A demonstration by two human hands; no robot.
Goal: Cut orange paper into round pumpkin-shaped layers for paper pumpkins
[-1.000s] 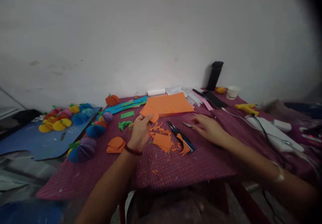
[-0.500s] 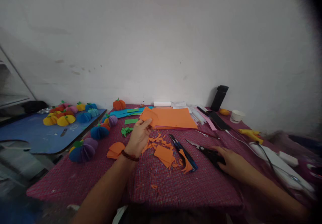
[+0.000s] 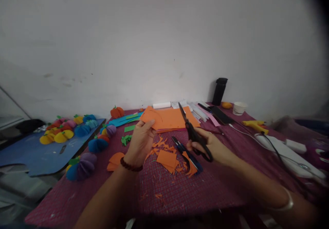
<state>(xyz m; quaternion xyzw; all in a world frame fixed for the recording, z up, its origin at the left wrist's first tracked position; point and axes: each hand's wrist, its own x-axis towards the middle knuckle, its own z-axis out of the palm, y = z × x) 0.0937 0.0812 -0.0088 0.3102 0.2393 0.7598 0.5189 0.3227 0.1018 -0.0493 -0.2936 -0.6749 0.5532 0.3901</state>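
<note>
Between thumb and fingers, my left hand (image 3: 142,138) pinches a piece of orange paper (image 3: 149,115) with a curved line drawn on it. My right hand (image 3: 209,143) is closed around black-handled scissors (image 3: 194,134), raised off the table with the blades pointing up and away. Below the hands lie cut orange paper squares (image 3: 167,158) among orange scraps (image 3: 160,142). Beside them rests a dark blue box cutter (image 3: 191,158). Rounded orange cutouts (image 3: 114,161) sit left of my left wrist. Large orange sheets (image 3: 173,117) lie behind the held piece.
Paper pumpkins stand along the left, including a purple and blue one (image 3: 83,166), with more on the blue table (image 3: 23,153). A black bottle (image 3: 219,92), paper cup (image 3: 239,108), phone (image 3: 220,115), yellow glue gun (image 3: 254,125) and white power strip (image 3: 288,158) are at right.
My right hand has lifted the scissors off the tablecloth and brought them left, turning the blades upward. My left hand still holds the orange paper. The view has shifted slightly.
</note>
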